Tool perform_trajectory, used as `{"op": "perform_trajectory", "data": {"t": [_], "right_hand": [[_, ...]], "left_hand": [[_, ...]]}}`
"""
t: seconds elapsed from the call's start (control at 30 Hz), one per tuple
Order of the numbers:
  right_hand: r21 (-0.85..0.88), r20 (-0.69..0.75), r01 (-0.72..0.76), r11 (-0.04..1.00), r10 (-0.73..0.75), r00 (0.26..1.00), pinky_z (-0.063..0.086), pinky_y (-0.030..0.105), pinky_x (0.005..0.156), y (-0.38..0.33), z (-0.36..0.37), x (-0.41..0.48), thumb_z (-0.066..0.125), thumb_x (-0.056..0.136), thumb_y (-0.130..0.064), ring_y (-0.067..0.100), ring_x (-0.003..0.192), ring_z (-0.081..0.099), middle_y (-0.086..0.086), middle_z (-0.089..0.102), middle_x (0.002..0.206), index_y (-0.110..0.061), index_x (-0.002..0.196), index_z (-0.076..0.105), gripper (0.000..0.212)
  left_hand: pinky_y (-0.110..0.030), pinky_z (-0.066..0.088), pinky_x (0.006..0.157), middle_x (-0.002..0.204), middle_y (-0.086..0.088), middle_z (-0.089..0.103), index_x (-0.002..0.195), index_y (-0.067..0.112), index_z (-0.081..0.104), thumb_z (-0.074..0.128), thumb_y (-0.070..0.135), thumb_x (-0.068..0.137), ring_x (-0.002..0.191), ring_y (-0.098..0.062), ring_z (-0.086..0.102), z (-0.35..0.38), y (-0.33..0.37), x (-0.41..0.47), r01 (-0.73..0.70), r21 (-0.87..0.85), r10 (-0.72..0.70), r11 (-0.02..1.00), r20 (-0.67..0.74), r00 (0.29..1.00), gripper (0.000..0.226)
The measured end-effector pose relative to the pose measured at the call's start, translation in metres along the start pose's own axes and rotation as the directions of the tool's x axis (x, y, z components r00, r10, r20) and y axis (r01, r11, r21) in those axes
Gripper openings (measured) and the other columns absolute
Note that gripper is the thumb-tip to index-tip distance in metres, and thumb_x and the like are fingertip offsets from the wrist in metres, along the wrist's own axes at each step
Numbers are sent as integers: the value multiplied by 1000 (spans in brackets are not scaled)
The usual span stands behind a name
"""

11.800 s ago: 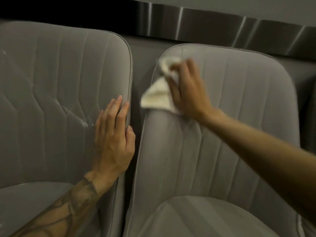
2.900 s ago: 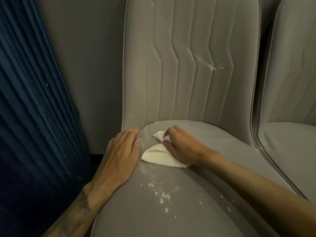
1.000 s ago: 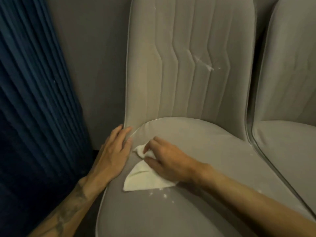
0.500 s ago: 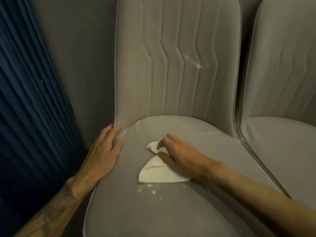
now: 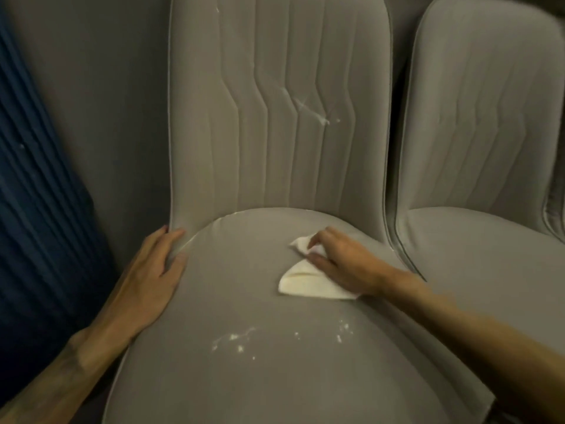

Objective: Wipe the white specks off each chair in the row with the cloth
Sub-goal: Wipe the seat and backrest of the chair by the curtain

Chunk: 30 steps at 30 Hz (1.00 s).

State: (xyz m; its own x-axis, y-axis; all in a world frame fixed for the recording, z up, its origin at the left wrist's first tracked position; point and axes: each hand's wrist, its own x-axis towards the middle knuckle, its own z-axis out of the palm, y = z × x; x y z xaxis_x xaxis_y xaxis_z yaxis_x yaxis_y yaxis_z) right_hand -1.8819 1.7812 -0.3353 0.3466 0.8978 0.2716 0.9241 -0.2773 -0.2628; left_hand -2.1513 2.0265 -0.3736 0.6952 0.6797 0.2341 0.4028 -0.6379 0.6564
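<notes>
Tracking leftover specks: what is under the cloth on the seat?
The cloth lies flat on the seat, held by the right hand. Anything beneath it is covered and cannot be seen. Uncovered white specks show nearer the front edge.

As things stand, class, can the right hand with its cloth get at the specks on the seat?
Probably yes: the right hand holds the cloth on that seat, and nothing stands between it and the specks.

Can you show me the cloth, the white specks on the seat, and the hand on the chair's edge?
cloth (image 5: 305, 284): head view, its flat folded part.
white specks (image 5: 234, 337): head view, the biggest clump.
left hand (image 5: 149, 276): head view, the back of the hand.
</notes>
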Motion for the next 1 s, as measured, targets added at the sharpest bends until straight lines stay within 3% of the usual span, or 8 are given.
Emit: {"op": "perform_trajectory", "data": {"t": [0.13,0.27,0.37,0.53,0.7,0.77,0.9,1.0], "right_hand": [[-55,-75,-195,979,190,979,36,27,90,32,-10,6,56,98,-39,27,110,55,9,56,117,-13,115,57,32],[26,-5,37,999,-37,999,41,25,89,-14,-4,-25,51,97,-48,14,100,53,0,56,110,-21,113,57,31],[-45,56,118,992,-116,992,40,22,91,10,-20,-32,52,100,-42,12,101,53,0,55,110,-21,112,57,25],[-143,-28,-154,978,152,988,41,30,92,72,-32,-13,52,99,-42,24,108,55,3,54,116,-20,113,57,27],[-40,24,37,999,-36,999,35,13,83,25,-26,-55,52,100,-42,7,97,50,-6,53,110,-23,112,55,23],[-109,61,96,989,-90,994,36,9,87,34,-34,-60,50,100,-45,3,97,49,-9,50,111,-26,113,54,23],[-159,-56,-120,980,112,992,41,27,91,69,-36,-39,51,98,-44,21,105,55,2,55,116,-20,112,56,29],[-113,-79,-137,984,129,988,38,28,90,42,-21,-41,53,99,-42,22,105,55,5,55,116,-17,113,56,29]], "left_hand": [[-38,27,122,165,5,26,158,33,35,38,44,107,148,-19,35,-1,2,-1,-10,-4,10,1000,-7,1000,53],[-44,30,121,165,8,25,157,36,36,38,51,103,147,-21,37,-2,-1,0,1,-19,-1,1000,7,1000,56],[-46,32,120,164,6,27,152,42,38,38,53,99,146,-24,39,-2,-1,2,1,-35,-1,999,3,1000,55],[-48,31,121,163,9,27,144,53,33,39,67,101,147,-24,38,-1,-1,3,-5,-42,5,999,9,1000,46],[-47,31,120,163,10,28,141,56,31,33,70,93,146,-22,38,-1,-6,4,-24,-32,24,999,-2,1000,50],[-41,29,118,163,6,29,144,51,35,40,68,99,146,-23,38,1,-7,6,-30,-23,30,999,-14,999,49],[-33,23,116,163,0,31,151,39,41,44,61,102,149,-21,34,4,-9,8,-51,16,51,999,-25,998,53],[-32,23,115,164,1,30,153,31,41,46,51,106,149,-21,35,4,-11,9,-45,46,47,998,-37,998,52]]}}
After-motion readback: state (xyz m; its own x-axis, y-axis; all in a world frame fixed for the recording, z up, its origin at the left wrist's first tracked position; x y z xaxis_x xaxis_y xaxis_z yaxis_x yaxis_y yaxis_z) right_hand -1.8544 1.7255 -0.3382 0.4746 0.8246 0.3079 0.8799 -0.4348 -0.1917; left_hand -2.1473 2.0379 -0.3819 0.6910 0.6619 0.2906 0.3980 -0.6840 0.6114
